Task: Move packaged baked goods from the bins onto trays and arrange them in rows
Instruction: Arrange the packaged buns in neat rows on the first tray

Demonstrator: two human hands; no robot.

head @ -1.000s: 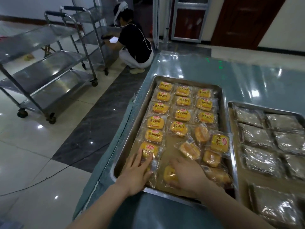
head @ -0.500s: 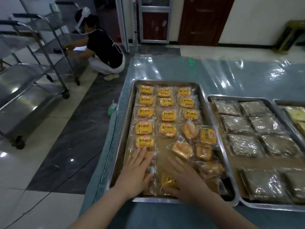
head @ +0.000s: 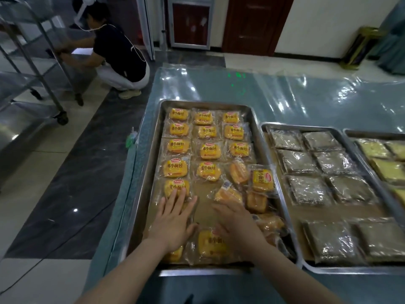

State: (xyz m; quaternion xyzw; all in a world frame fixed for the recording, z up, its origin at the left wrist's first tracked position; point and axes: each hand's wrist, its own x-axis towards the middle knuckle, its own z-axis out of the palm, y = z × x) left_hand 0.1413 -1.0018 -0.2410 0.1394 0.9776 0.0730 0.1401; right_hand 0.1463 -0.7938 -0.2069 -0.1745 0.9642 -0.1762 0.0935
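Note:
A steel tray [head: 153,150] on the table holds several yellow packaged buns in neat rows at its far end. Looser, tilted packs [head: 238,172] lie jumbled along its right side. My left hand [head: 173,218] lies flat, fingers spread, on a bun pack in the left column; its fingertips touch the pack ahead [head: 176,187]. My right hand [head: 236,227] rests flat with fingers apart on the near-middle pack [head: 210,243]. Neither hand is closed around anything.
A second tray [head: 266,128] to the right holds dark wrapped squares [head: 306,189]; a third tray [head: 350,133] with pale packs is at the far right edge. A person [head: 118,53] crouches by steel trolleys [head: 50,93] at the left rear. The table's left edge drops to the floor.
The view has swung right, bringing the third tray into sight. Both hands stay flat on the near packs, the left one reaching slightly farther forward.

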